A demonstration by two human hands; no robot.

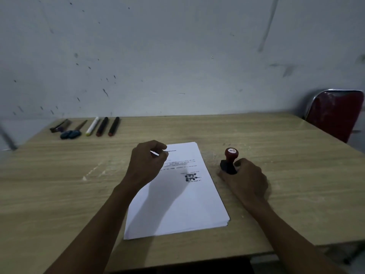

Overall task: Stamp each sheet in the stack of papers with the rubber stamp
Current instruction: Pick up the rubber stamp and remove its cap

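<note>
Fingers (240, 162) of the right hand (246, 178) are curled round the rubber stamp (229, 161), which is held upright on the counter (276, 155) just right of the stack of papers (177, 210), knob uppermost. The left hand (147, 161) is held loosely curled, grasping nothing visible, over the stack's far left corner. The stack's long axis is seen running away from the person, its top sheet already marked.

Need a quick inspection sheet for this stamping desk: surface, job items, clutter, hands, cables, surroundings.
Surface: wooden table, pale scuffs.
Job's things: stack of papers at centre, top sheet printed, dark stamp mark; rubber stamp standing on the table, right of the stack.
Clutter: markers, scissors, along the far-left edge.
Hands: left hand curled above the stack's top; right hand in a grip on the stamp's base.
Cables: nothing seen.
Surroundings: marked wall, red chair.
</note>
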